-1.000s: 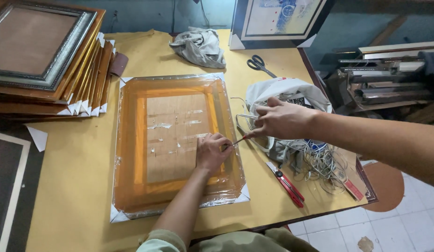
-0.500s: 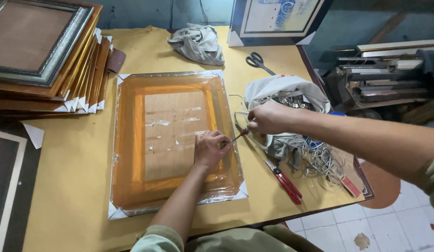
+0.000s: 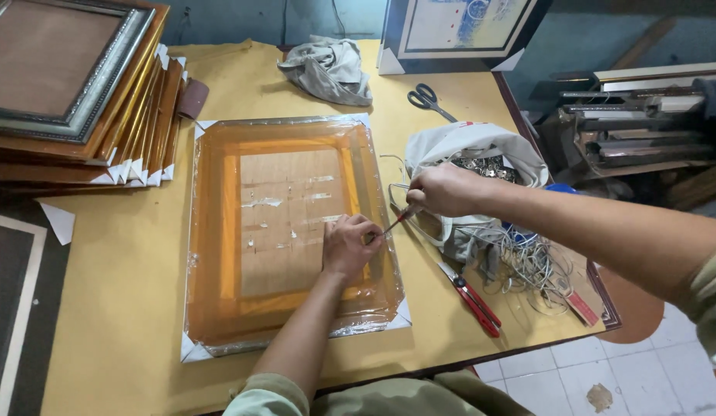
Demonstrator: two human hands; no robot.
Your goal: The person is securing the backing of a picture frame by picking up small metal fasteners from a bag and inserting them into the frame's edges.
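A plastic-wrapped orange picture frame (image 3: 281,231) lies face down on the yellow table (image 3: 127,293), with white corner guards. My left hand (image 3: 349,245) presses on the frame's right rail, fingers curled. My right hand (image 3: 444,189) is closed on a thin red-handled tool (image 3: 396,220) whose tip touches the frame's right edge just beside my left hand.
A stack of frames (image 3: 73,92) sits at the back left. A grey rag (image 3: 327,69), black scissors (image 3: 427,98), a white cloth bag of hardware (image 3: 481,158), tangled wire (image 3: 527,266) and red-handled pliers (image 3: 473,299) lie to the right. The table's edge is close by on the right.
My right hand and the tool have shifted slightly toward the frame's edge; my left hand stays pressed in the same spot on the frame.
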